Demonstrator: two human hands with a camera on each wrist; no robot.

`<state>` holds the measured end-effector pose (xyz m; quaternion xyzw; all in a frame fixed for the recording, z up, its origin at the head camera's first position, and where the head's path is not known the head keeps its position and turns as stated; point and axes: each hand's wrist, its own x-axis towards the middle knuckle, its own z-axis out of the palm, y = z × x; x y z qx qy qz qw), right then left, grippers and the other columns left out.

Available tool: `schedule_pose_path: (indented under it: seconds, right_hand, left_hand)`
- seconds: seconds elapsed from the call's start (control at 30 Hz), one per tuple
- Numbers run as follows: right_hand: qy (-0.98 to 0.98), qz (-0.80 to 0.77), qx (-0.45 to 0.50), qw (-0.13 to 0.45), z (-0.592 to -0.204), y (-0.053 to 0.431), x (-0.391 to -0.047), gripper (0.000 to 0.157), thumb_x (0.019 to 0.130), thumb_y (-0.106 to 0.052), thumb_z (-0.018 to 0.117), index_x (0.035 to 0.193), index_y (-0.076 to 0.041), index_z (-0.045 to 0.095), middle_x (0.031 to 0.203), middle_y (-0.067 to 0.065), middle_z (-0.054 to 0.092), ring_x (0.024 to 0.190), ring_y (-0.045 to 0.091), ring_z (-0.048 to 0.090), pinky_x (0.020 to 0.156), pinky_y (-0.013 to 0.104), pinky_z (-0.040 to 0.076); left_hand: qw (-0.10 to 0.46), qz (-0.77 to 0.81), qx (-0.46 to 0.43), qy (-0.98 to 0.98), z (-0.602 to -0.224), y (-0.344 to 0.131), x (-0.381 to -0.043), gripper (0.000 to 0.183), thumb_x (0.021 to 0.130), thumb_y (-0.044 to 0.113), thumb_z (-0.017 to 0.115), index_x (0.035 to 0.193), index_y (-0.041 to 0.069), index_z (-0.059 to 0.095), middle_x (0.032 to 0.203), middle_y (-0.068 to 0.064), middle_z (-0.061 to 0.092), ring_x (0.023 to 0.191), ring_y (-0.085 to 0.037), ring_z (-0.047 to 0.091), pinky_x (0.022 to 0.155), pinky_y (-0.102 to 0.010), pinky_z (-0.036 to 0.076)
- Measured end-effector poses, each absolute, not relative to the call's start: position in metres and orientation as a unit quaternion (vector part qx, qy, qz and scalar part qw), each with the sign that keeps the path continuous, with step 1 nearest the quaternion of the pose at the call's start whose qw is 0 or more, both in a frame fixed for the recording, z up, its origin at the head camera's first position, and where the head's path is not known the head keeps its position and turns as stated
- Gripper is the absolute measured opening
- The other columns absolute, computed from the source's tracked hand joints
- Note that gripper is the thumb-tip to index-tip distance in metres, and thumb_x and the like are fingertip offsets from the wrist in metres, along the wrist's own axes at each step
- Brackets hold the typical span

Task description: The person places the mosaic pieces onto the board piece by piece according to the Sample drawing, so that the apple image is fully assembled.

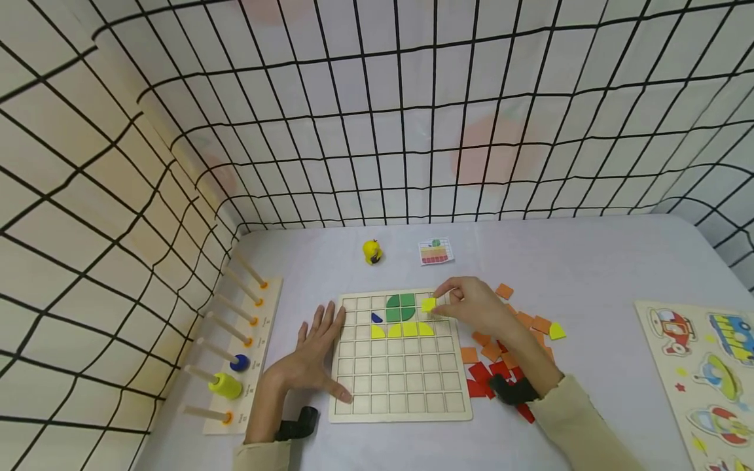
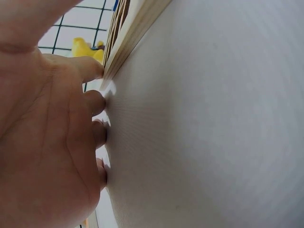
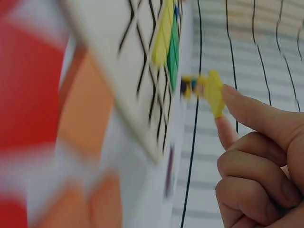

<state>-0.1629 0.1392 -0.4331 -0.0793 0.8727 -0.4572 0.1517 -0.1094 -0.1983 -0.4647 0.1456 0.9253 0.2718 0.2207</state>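
Observation:
A wooden grid board (image 1: 406, 376) lies on the table with green quarter-round tiles (image 1: 400, 307), a small blue piece (image 1: 376, 318) and a row of yellow tiles (image 1: 402, 330) in it. My right hand (image 1: 474, 304) pinches a yellow tile (image 3: 216, 94) between thumb and index finger, above the board's upper right part. In the right wrist view the other fingers are curled in. My left hand (image 1: 312, 356) rests with spread fingers at the board's left edge; its fingertips touch the table and the board's side in the left wrist view.
Loose orange tiles (image 1: 469, 355) and red tiles (image 1: 480, 373) lie right of the board, under the right forearm. A peg stand (image 1: 265, 347) is at left. Behind are a yellow duck toy (image 1: 372, 250) and a pattern card (image 1: 436, 251). A picture puzzle board (image 1: 665, 366) lies far right.

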Motion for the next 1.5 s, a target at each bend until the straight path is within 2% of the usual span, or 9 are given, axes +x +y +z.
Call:
schedule_pose_path:
  seconds: [0.33,0.47,0.6,0.73,1.03,1.37,1.5]
  right_hand:
    - [0.858,-0.464,-0.150,0.162,-0.442,0.066,-0.155,0.024,0.087,-0.014,0.083,0.106,-0.003,0.073,0.054,-0.006,0.037,0.049,0.009,0.030,0.048,0.019,0.024]
    - [0.869,-0.442,-0.157,0.158,-0.447,0.045,-0.154,0.023,0.085,-0.015,0.085,0.102,-0.005,0.073,0.056,-0.005,0.044,0.050,0.008,0.034,0.048,0.019,0.026]
    - [0.892,-0.400,-0.157,0.144,-0.452,0.030,-0.153,0.022,0.082,-0.015,0.087,0.097,-0.006,0.074,0.068,-0.003,0.056,0.059,0.010,0.044,0.053,0.020,0.034]
    - [0.905,-0.369,-0.161,0.140,-0.453,0.023,-0.152,0.022,0.081,-0.015,0.089,0.094,-0.008,0.073,0.073,-0.001,0.060,0.063,0.012,0.050,0.056,0.022,0.038]
    - [0.902,-0.369,-0.176,0.140,-0.451,0.018,-0.154,0.021,0.081,-0.009,0.087,0.098,-0.011,0.077,0.069,-0.002,0.056,0.060,0.011,0.048,0.052,0.022,0.033]
    - [0.899,-0.379,-0.170,0.141,-0.451,0.015,-0.159,0.021,0.077,-0.008,0.090,0.094,-0.010,0.079,0.077,-0.001,0.063,0.063,0.012,0.050,0.053,0.022,0.036]
    - [0.897,-0.385,-0.166,0.140,-0.453,0.015,-0.158,0.021,0.076,-0.008,0.091,0.093,-0.010,0.079,0.072,-0.001,0.062,0.061,0.011,0.050,0.051,0.022,0.034]
  left_hand:
    - [0.224,0.270,0.154,0.924,-0.464,-0.198,-0.111,0.156,0.055,0.047,0.102,0.167,0.012,-0.001,0.173,-0.015,-0.019,0.160,-0.038,-0.021,0.127,-0.066,-0.013]
    - [0.224,0.270,0.158,0.923,-0.464,-0.198,-0.111,0.156,0.055,0.048,0.101,0.167,0.012,-0.001,0.173,-0.015,-0.019,0.160,-0.038,-0.021,0.126,-0.067,-0.012]
    - [0.224,0.269,0.158,0.923,-0.465,-0.197,-0.112,0.156,0.055,0.049,0.101,0.167,0.013,-0.001,0.173,-0.015,-0.019,0.160,-0.038,-0.021,0.126,-0.068,-0.012]
    - [0.225,0.268,0.156,0.924,-0.464,-0.196,-0.112,0.156,0.055,0.049,0.101,0.167,0.013,-0.001,0.173,-0.013,-0.019,0.160,-0.037,-0.021,0.126,-0.067,-0.012]
    - [0.223,0.269,0.152,0.925,-0.465,-0.197,-0.112,0.158,0.054,0.049,0.101,0.167,0.011,-0.003,0.173,-0.012,-0.019,0.160,-0.036,-0.021,0.127,-0.067,-0.012]
    - [0.220,0.270,0.151,0.925,-0.465,-0.198,-0.112,0.158,0.054,0.048,0.102,0.167,0.011,-0.002,0.173,-0.012,-0.018,0.160,-0.037,-0.021,0.126,-0.067,-0.012]
    - [0.222,0.271,0.151,0.924,-0.465,-0.198,-0.111,0.158,0.054,0.048,0.102,0.167,0.010,-0.002,0.173,-0.013,-0.018,0.160,-0.037,-0.021,0.126,-0.067,-0.012]
